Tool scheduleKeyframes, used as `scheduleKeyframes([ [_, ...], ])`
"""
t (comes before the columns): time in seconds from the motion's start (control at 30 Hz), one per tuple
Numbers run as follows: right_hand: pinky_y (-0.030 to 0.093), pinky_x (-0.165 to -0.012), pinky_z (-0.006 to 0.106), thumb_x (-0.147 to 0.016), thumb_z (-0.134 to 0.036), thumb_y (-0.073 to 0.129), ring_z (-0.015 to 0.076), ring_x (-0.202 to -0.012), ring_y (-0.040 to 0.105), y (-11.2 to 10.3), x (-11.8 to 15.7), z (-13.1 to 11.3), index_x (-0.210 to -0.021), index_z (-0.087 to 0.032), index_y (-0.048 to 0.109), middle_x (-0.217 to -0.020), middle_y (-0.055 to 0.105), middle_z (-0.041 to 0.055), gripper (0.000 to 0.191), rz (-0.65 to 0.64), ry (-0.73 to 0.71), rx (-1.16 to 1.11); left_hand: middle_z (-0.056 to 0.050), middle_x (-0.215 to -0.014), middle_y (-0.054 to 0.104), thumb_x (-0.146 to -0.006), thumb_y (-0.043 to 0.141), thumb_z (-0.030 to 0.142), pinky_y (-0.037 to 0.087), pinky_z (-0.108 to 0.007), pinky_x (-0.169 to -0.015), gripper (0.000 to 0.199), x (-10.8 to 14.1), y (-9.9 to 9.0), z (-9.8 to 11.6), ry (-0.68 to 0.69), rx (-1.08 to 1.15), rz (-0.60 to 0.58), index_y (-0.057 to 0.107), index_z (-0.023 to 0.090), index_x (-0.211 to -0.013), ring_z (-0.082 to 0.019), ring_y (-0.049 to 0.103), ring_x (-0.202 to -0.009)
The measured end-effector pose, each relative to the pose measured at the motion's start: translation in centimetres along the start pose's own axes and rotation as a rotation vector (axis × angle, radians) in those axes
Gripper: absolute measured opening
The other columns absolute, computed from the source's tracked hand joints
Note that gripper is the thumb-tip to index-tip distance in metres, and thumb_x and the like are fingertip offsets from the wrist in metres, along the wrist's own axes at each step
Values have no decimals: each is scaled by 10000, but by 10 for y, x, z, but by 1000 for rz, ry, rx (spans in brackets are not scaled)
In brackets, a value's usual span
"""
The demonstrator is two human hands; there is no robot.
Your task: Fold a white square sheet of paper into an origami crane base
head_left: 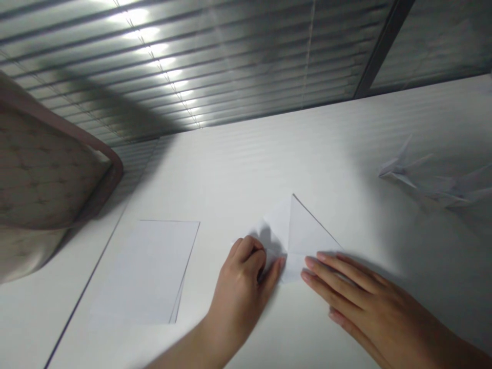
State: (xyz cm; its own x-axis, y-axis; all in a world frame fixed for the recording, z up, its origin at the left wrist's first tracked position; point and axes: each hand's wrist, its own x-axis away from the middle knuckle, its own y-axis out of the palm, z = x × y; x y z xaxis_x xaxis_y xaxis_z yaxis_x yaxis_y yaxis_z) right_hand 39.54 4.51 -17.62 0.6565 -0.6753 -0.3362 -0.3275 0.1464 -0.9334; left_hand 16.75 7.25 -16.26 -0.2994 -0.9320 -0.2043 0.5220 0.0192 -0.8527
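Observation:
A folded piece of white paper [305,225] lies on the white table, with creases running through its middle and a pointed top corner. My left hand [244,279] is on the paper's left side, fingers curled in and thumb stretched along its lower part. The curled fingers hide the left edge that they grip. Flat across the lower right of the paper rests my right hand [361,294], its fingers stretched out and slightly apart.
To the left lies a small stack of white paper sheets [149,269]. Several folded paper shapes [400,166] with pointed tips stand at the right. A quilted, pink-edged bag-like thing [46,174] is at the far left. Blinds [249,56] line the back edge.

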Motion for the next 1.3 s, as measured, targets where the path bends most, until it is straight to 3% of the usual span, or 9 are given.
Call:
scheduleKeyframes([
  [0.1, 481, -895, 280, -955, -225, 340, 113, -1144, 566, -2, -1, 1, -1264, -267, 576, -1321, 577, -113, 391, -3, -5, 18, -33, -731, 491, -889, 556, 201, 427, -299, -606, 293, 0, 0, 0, 5, 0, -1, 453, 175, -616, -173, 492, -696],
  [0.37, 400, -982, 302, -906, -117, 365, 123, -1190, 526, -5, 8, 4, -1283, -195, 556, -1351, 559, -57, 430, 20, -15, 51, -31, -727, 484, -884, 564, 199, 419, -298, -605, 317, -1, 1, -1, 5, 6, -1, 421, 180, -601, -171, 489, -697],
  [0.5, 326, -1060, 356, -901, -144, 402, 166, -1266, 458, -4, 28, 12, -1372, -191, 462, -1442, 456, -57, 476, -68, 12, 94, -29, -734, 484, -889, 553, 222, 418, -298, -609, 328, -1, 1, -2, 16, -2, 4, 411, 185, -596, -170, 488, -700],
  [0.63, 287, -1111, 382, -907, -171, 424, 194, -1329, 390, 0, 54, 21, -1422, -177, 388, -1476, 411, -17, 516, -132, 135, 148, -28, -737, 482, -889, 549, 242, 408, -301, -610, 341, -1, 2, -3, 2, -4, -6, 399, 188, -588, -167, 483, -692],
  [0.77, 290, -1122, 408, -911, -159, 421, 204, -1322, 406, 1, 64, 27, -1428, -169, 376, -1445, 459, 21, 519, -82, 174, 142, -23, -730, 469, -877, 574, 228, 391, -291, -596, 344, 1, 2, -5, -14, 101, 16, 399, 185, -585, -156, 468, -665],
  [0.93, 327, -1120, 375, -876, -210, 538, 210, -1344, 380, -13, 42, 34, -1412, -128, 387, -1414, 493, 68, 563, 46, 53, 44, -45, -797, 517, -914, 550, 267, 407, -231, -509, 347, 1, -5, -8, 59, 276, 16, 463, 166, -594, -115, 507, -615],
  [1.07, 386, -1090, 358, -831, -269, 613, 217, -1357, 364, -20, 17, 39, -1439, -123, 334, -1478, 402, 91, 684, -50, -69, -63, -87, -859, 619, -938, 514, 345, 514, -251, -647, 308, -1, -15, -7, 200, 408, -25, 630, 146, -733, -160, 623, -770],
  [1.2, 351, -1116, 362, -879, -51, 463, 148, -1237, 512, -13, 3, 45, -1389, -157, 417, -1296, 606, 60, 523, 41, -141, -139, -75, -857, 699, -955, 484, 331, 542, -284, -789, 281, -4, -27, -12, 342, 422, -107, 697, 173, -862, -168, 663, -857],
  [1.3, 353, -1114, 386, -910, -45, 443, 136, -1079, 616, -9, 2, 47, -1205, -161, 594, -1126, 702, 33, 351, 101, -264, -154, -55, -880, 734, -977, 441, 257, 478, -358, -959, 288, -8, -37, -24, 440, 345, -177, 715, 205, -907, -172, 666, -933],
])
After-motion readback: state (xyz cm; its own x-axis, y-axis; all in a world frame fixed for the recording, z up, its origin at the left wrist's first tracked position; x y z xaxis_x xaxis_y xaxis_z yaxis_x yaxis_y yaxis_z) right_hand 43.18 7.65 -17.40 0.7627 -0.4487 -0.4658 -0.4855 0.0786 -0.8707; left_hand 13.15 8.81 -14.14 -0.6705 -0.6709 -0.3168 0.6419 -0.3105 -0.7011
